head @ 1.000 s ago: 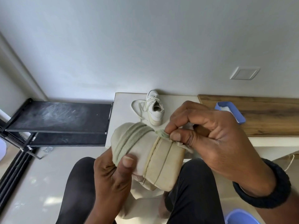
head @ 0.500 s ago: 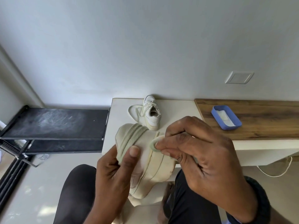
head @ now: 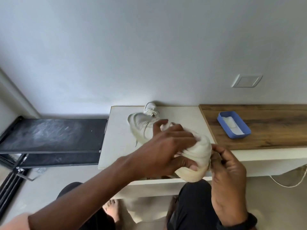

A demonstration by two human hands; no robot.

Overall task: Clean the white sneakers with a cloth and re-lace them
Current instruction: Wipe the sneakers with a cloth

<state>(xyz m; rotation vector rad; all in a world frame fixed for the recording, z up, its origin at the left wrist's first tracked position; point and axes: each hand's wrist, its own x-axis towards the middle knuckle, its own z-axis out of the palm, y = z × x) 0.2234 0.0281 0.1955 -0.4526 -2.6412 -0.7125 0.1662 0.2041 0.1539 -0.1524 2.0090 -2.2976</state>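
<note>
Sneaker (head: pixel 196 157) is hanging over the white table's (head: pixel 116 140) front edge, left hand (head: pixel 166 146) gripping it from above with the thumb underneath, right hand (head: pixel 227 168) pinching its right end with curled fingers. Second sneaker (head: pixel 142 126) is lying on the table behind.

Motion blur smears the left hand (head: pixel 166 146), which covers much of the held sneaker (head: pixel 197 163). Its fingers (head: pixel 157 130) hide the near side of the second sneaker (head: pixel 139 125). The right hand (head: pixel 227 171) tucks its fingertips behind the held shoe's edge, and what they pinch I can't tell. The white contents of the blue tray (head: pixel 240 136) are indistinct. The wooden tabletop (head: pixel 265 130) runs off the frame's right edge.
</note>
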